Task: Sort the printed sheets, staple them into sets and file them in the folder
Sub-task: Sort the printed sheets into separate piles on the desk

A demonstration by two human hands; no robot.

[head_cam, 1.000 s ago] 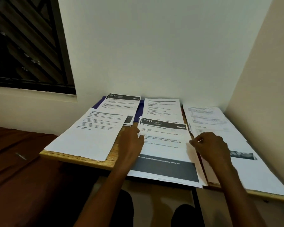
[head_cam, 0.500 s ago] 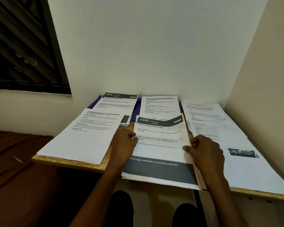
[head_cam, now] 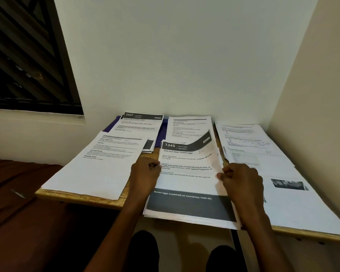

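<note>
A wooden desk (head_cam: 82, 196) stands pushed into the corner where a pale back wall (head_cam: 165, 55) meets a cream side wall (head_cam: 322, 95), with a dark barred window (head_cam: 24, 55) at upper left and a reddish-brown surface (head_cam: 18, 203) along the desk's left edge.

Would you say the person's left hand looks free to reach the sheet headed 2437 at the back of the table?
Probably not yet: the left hand grips the left edge of the white sheet headed 1345. Nothing blocks the way to the printed sheet headed 2437 once it lets go.
</note>
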